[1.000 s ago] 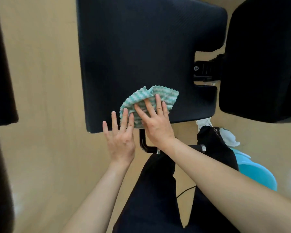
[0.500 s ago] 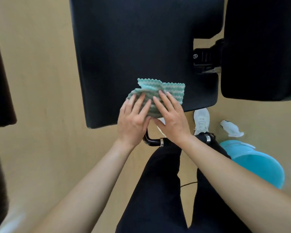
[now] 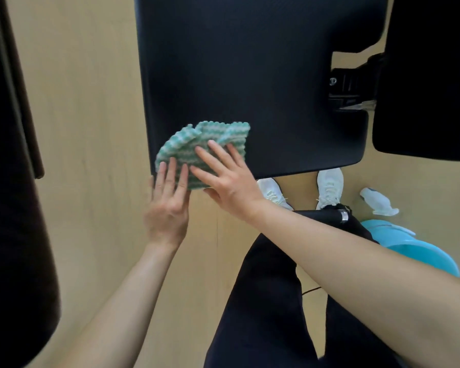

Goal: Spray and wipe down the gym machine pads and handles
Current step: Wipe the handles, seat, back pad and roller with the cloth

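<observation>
One cloth (image 3: 202,152), green and white stripes, bunched up, on near left corner of big black pad (image 3: 250,75). Two hands on it. Two black pads in all: second pad (image 3: 430,75) sits to right. Two white shoes (image 3: 329,187), one blue bucket (image 3: 414,251), one small white thing (image 3: 380,201), all down on floor (image 3: 91,128). Floor tan and smooth. Flat left hand (image 3: 168,205): fingers straight, tips on cloth's near edge. Flat right hand (image 3: 229,179): fingers spread, pressing cloth's middle. Cloth lies under fingers, no pinch.

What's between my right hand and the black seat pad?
The green striped cloth lies between the right hand and the black pad, seen in the head view.
</observation>
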{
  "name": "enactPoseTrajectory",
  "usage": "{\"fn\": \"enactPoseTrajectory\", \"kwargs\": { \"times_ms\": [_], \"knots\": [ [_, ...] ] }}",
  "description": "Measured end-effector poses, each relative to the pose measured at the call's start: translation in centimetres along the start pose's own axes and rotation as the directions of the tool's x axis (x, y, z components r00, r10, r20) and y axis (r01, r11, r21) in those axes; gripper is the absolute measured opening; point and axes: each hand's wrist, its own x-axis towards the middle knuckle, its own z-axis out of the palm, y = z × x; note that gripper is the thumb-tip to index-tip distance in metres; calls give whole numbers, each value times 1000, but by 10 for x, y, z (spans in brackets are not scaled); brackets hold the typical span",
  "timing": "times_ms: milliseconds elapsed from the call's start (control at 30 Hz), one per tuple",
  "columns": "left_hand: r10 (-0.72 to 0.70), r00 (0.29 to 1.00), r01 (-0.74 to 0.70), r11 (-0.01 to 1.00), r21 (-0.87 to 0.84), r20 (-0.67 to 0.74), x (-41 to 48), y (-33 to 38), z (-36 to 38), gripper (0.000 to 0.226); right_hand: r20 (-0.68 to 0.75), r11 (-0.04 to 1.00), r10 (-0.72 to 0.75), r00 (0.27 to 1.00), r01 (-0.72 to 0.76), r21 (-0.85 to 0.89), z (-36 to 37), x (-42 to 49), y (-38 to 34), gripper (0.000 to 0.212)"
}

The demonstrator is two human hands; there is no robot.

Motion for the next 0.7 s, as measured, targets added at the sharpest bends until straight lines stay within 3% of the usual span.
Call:
{"fn": "enactPoseTrajectory", "kwargs": {
  "times_ms": [100,300,467,567,700],
  "knots": [
    [-126,992,126,991,-37,-8,-11,-22,-8,52,40,995,-89,995,88,36,12,27,-25,50],
    [-198,980,196,956,-216,12,-5,2,-9,59,13,996,-90,996,90,29,21,23,-22,66],
    [-65,998,68,985,-160,24,6,49,0,53,-71,993,95,993,-89,73,4,-26,13,61],
    [63,996,-51,980,-194,60,14,84,12,52,-50,973,210,976,-205,103,-14,-61,37,61],
    [234,967,-204,949,-239,104,35,128,28,51,8,892,444,896,-443,85,-42,-106,66,64]
  ]
}}
